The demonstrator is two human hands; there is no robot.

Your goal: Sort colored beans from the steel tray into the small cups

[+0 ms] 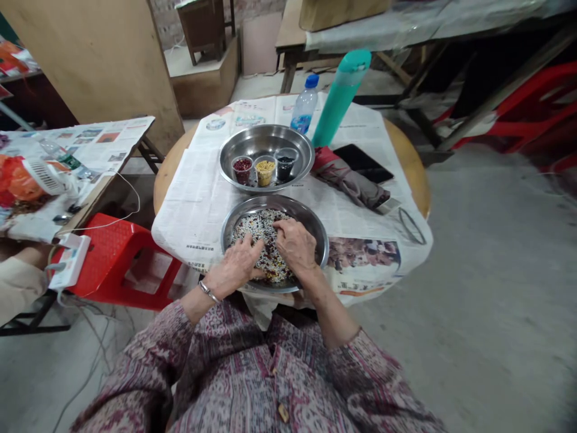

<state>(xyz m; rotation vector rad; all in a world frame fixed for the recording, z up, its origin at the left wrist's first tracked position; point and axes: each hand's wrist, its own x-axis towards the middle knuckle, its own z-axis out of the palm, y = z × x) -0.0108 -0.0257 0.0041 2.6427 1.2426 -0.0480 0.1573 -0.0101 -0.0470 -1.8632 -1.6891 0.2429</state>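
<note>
A steel basin [323, 243] in front of me holds mixed grains and beans [264, 225], white, black, yellow and dark red. My left hand [237, 261] rests over its left side, fingers spread and touching the mix. Across from it, my right hand [296, 243] has its fingers bent down and drawn together at the grains; whatever they pinch is too small to name. Just beyond stands a second steel basin [229, 147]. Three clear plastic cups sit in it: one with red beans [242, 170], one with yellow beans [264, 172], one with black beans [285, 166].
Newspaper [184, 198] covers the round table. Behind the basins stand a water bottle [305, 105] and a teal bottle [340, 99]. A folded umbrella [347, 177], a dark phone-like slab [363, 162] and a loop [411, 225] lie right. A red stool [117, 258] stands left.
</note>
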